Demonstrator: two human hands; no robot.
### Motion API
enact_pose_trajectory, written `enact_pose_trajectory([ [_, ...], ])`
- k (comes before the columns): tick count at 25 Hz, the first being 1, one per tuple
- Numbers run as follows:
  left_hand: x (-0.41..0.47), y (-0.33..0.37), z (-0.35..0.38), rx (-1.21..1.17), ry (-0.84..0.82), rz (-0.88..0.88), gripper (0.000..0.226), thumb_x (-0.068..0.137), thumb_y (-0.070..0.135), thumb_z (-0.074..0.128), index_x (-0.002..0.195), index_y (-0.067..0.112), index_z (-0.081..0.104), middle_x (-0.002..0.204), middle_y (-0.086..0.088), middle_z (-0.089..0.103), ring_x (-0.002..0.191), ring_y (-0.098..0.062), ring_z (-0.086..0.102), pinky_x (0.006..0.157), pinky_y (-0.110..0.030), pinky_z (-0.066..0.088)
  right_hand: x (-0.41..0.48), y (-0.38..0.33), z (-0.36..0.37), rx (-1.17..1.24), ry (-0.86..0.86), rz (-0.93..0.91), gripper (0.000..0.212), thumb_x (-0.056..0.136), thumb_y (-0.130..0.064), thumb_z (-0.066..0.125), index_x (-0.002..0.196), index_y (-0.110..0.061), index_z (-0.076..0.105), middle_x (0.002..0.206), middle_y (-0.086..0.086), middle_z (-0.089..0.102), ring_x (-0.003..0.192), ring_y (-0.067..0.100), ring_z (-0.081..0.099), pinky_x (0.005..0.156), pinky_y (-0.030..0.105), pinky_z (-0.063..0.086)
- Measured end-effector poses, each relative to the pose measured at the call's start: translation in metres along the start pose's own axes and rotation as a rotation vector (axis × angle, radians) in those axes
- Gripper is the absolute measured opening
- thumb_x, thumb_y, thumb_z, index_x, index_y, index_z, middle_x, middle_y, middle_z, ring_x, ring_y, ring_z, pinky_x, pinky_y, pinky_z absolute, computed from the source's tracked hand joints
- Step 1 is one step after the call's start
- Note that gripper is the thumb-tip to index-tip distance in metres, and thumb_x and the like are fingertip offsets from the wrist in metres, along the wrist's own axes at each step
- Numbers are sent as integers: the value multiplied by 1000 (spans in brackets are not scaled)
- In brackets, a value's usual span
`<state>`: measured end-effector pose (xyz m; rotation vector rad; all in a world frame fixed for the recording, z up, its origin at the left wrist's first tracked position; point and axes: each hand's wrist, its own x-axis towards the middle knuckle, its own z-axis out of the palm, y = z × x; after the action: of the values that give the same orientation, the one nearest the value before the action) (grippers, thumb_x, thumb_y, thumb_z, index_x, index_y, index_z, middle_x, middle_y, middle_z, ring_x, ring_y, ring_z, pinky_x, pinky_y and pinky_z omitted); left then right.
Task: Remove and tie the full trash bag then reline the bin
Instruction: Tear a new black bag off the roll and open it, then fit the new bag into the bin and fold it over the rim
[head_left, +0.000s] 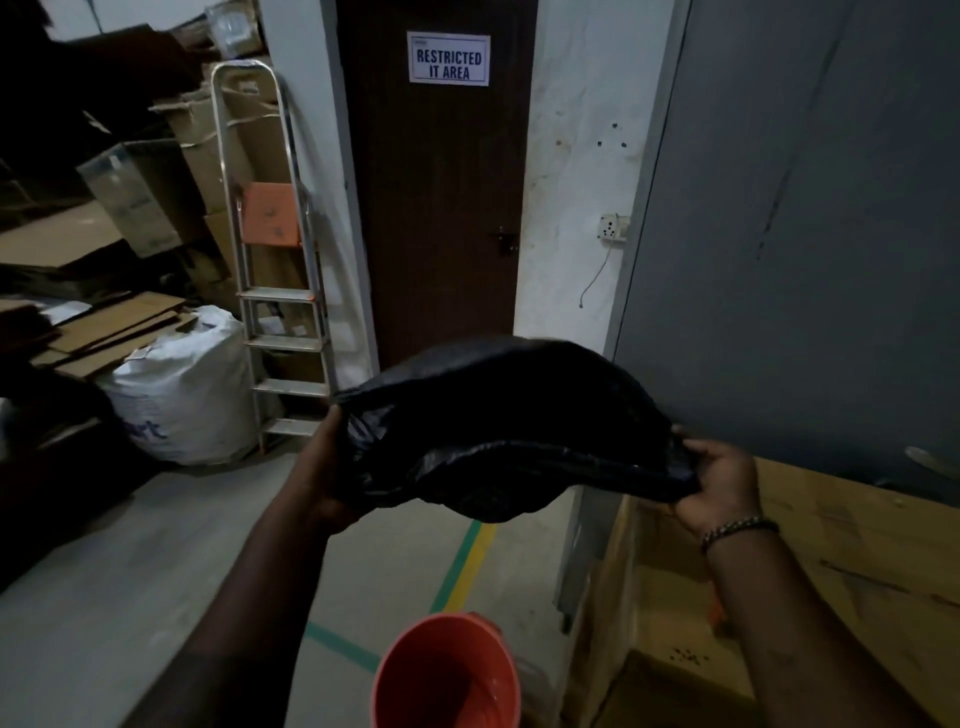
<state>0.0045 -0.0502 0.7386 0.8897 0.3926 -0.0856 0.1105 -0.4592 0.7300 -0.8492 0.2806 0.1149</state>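
A black trash bag (514, 426) hangs stretched between my two hands at chest height, its mouth spread and billowing. My left hand (324, 478) grips the bag's left edge. My right hand (719, 486), a bead bracelet on its wrist, pinches the right edge. Below the bag, on the floor, stands an orange bin (447, 675) with its inside bare and no liner in it.
A dark door with a "Restricted IT Area" sign (448, 58) is straight ahead. An aluminium stepladder (280, 291) leans at left beside stacked cardboard and a full white sack (182, 389). Cardboard boxes (831, 561) and a grey cabinet (805, 234) stand at right.
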Motion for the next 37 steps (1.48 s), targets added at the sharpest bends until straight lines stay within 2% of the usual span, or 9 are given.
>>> enact_pose_trajectory([
  [4,12,-29,-4,99,145,104,67,91,68,53,143,26,55,138,-13,63,117,-38,65,89,-53,55,14,16,23,-373,-139,75,42,89,11,47,119,-8,69,119,18,70,102,39,68,85,45,56],
  [7,12,-41,-3,175,212,131,68,91,67,54,143,24,54,135,-11,65,114,-36,68,93,-54,55,17,34,32,-666,-294,150,62,88,16,48,140,-15,61,134,5,64,118,31,63,96,44,54],
  [11,10,-64,-2,234,253,54,59,95,66,46,135,25,58,121,-5,70,108,-31,70,86,-44,57,23,65,28,-871,-347,279,69,89,16,45,147,-20,56,140,1,58,129,31,57,95,40,54],
  [15,18,-79,-21,261,287,-74,69,94,69,46,143,22,53,124,-9,65,109,-34,66,87,-47,56,27,104,12,-1024,-277,405,67,76,4,49,137,-18,66,119,16,74,111,46,65,91,48,52],
  [20,31,-82,-49,359,322,-177,68,92,72,44,130,18,57,112,-14,66,99,-39,66,70,-43,59,20,134,5,-1023,-206,475,43,77,5,47,109,-3,75,102,22,68,78,36,56,70,41,38],
  [24,48,-84,-94,347,240,-253,87,82,81,48,143,19,53,134,-15,63,111,-40,65,75,-45,60,10,167,5,-959,-97,496,53,86,4,46,132,-12,65,126,16,69,113,42,64,97,48,54],
  [29,67,-99,-138,347,216,-296,93,78,82,56,143,16,53,139,-11,61,119,-38,63,100,-57,52,-14,212,8,-922,45,371,65,89,6,53,151,-14,51,154,-4,42,140,31,46,106,46,50],
  [33,82,-126,-168,380,217,-344,113,58,91,64,144,18,54,137,-13,63,115,-38,66,96,-59,53,-32,250,6,-872,113,347,67,90,11,50,151,-16,49,138,2,56,113,28,59,78,36,57],
  [37,78,-146,-179,415,253,-406,92,81,84,48,141,14,57,135,-25,61,120,-51,58,87,-58,54,-34,291,-10,-810,162,413,68,91,16,46,152,-12,47,132,7,59,101,24,61,80,36,56],
])
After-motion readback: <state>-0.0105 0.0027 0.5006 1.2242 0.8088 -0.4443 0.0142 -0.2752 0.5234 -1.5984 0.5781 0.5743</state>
